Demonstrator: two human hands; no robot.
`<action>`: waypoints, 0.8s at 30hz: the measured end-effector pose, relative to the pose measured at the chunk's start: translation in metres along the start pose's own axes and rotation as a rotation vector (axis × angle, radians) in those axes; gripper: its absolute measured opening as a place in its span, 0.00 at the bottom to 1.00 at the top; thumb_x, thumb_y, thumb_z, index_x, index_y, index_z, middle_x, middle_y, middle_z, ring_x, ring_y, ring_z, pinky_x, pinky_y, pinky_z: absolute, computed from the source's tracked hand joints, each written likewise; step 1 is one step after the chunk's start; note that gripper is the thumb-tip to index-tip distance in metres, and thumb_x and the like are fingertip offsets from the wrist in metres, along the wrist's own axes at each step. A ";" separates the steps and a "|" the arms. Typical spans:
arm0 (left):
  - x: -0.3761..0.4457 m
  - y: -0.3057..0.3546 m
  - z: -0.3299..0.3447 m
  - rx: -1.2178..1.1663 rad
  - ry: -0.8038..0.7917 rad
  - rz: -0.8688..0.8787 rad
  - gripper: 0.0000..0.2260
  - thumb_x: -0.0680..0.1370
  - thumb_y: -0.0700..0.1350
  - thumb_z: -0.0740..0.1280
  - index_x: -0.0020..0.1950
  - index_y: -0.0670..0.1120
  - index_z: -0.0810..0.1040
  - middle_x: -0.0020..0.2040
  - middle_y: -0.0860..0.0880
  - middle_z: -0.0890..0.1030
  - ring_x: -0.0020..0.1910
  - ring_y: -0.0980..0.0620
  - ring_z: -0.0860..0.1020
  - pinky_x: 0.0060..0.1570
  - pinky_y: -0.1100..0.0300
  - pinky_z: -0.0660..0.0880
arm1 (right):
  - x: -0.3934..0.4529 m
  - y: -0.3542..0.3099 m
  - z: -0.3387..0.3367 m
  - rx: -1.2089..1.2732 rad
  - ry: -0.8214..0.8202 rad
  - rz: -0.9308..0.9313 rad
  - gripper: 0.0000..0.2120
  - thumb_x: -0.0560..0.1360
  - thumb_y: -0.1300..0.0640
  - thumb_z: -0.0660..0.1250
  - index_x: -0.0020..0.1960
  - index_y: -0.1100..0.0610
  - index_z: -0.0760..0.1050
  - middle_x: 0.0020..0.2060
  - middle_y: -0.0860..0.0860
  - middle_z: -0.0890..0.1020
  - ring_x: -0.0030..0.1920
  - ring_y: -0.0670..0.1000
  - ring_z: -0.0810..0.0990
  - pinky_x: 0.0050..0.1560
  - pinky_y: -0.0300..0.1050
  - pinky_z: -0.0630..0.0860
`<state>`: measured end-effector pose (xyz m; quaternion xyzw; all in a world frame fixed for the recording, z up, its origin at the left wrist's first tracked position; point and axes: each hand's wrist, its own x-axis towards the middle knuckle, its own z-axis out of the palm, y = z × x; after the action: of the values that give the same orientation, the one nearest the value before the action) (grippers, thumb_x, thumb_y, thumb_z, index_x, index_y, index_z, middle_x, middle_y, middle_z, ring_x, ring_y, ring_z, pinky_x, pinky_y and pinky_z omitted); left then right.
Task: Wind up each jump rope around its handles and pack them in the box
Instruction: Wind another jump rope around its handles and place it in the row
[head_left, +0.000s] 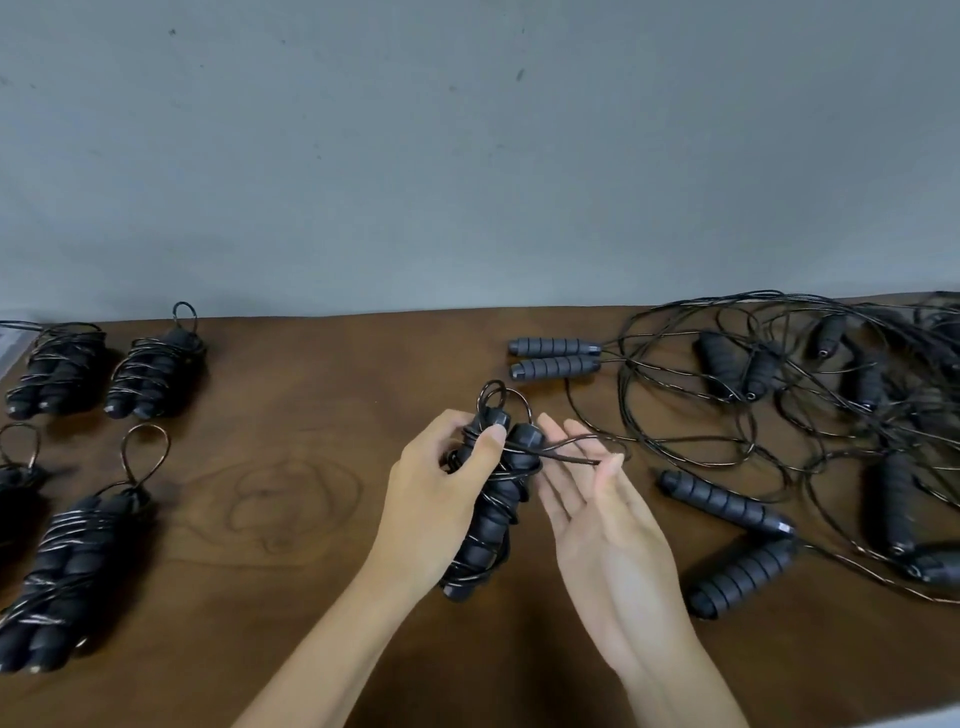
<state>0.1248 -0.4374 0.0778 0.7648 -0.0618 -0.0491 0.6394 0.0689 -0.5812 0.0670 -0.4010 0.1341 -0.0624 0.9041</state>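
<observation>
Dark brown wooden table (291, 519) looks smooth, slightly shiny grain. Black ribbed foam handles (553, 347), upper right, are matt; thin black cords (675, 457) look glossy, plastic-coated. Grey wall (467, 156): matt, scuffed.

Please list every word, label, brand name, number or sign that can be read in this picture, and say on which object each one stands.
None can be read. The jump rope handles, the wound jump rope in the left hand, the wooden table and the grey wall show no print.
</observation>
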 end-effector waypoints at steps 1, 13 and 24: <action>-0.001 0.002 0.007 -0.007 -0.019 -0.016 0.07 0.84 0.52 0.65 0.52 0.53 0.82 0.44 0.54 0.85 0.44 0.54 0.84 0.48 0.57 0.79 | 0.003 -0.006 -0.003 0.004 0.022 -0.013 0.23 0.81 0.49 0.56 0.71 0.59 0.72 0.66 0.53 0.81 0.68 0.52 0.78 0.73 0.52 0.66; -0.004 0.010 0.060 -0.036 -0.056 -0.026 0.09 0.85 0.51 0.64 0.63 0.60 0.80 0.52 0.53 0.87 0.52 0.50 0.85 0.59 0.47 0.81 | 0.027 -0.056 -0.038 -0.487 0.224 -0.253 0.06 0.79 0.59 0.69 0.54 0.57 0.84 0.42 0.49 0.88 0.49 0.48 0.86 0.57 0.40 0.79; -0.007 0.001 0.073 0.068 -0.027 0.009 0.14 0.86 0.49 0.62 0.71 0.61 0.76 0.58 0.59 0.85 0.58 0.58 0.83 0.62 0.52 0.80 | 0.054 -0.099 -0.033 -1.979 -0.259 -0.709 0.12 0.78 0.56 0.72 0.36 0.56 0.79 0.28 0.47 0.74 0.35 0.51 0.72 0.30 0.41 0.66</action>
<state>0.1066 -0.5075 0.0653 0.7850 -0.0755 -0.0546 0.6124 0.1105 -0.6828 0.1089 -0.9786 -0.0971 -0.1424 0.1120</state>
